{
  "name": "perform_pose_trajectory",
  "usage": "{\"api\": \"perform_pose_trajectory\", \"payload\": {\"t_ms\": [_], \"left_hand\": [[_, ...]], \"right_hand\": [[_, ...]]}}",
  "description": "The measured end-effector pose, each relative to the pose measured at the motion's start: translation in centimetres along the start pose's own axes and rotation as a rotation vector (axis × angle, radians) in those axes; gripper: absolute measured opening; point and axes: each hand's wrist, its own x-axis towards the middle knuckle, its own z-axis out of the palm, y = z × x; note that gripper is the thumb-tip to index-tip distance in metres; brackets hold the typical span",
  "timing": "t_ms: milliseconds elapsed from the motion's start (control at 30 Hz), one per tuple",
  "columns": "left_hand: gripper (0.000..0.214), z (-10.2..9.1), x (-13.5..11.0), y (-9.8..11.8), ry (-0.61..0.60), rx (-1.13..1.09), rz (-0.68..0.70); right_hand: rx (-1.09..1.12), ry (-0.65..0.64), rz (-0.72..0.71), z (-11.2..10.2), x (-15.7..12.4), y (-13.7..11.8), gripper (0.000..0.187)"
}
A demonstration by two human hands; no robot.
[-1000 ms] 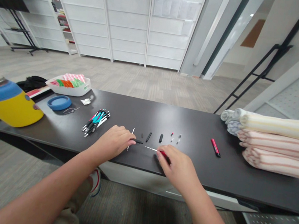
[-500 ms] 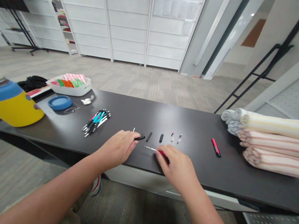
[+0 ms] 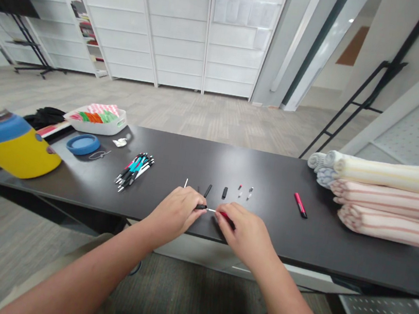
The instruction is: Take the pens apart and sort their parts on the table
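Here, white rod (image 3: 211, 210) between hands (image 3: 177, 209) (image 3: 247, 228).

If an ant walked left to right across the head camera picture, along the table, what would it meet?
Jar, blue lid, pens, left hand holding a black piece, thin rod, right hand holding a red piece, red pen, rolled towels.

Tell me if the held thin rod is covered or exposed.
Partly exposed: a pale stretch of rod shows between left hand and right hand.
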Motion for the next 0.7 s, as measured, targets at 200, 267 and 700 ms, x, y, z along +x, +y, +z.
{"api": "perform_pose_trajectory", "payload": {"t_ms": [200,267,700], "left_hand": [[0.004,-1.4,0.3,-1.3,-0.021,0.054,-0.14],[0.005,-1.7,0.5,-2.0,0.007,0.105,-0.26],[0.012,-0.6,3.0,-1.4,-0.054,0.4,-0.449]], "right_hand": [[-0.003,0.059,0.038,0.2,-0.1,0.2,0.021],[-0.012,0.076,0.058,0.3,0.0,0.1,0.02],[-0.039,0.087,0.08,0.3,0.0,-0.2,0.019]]}}
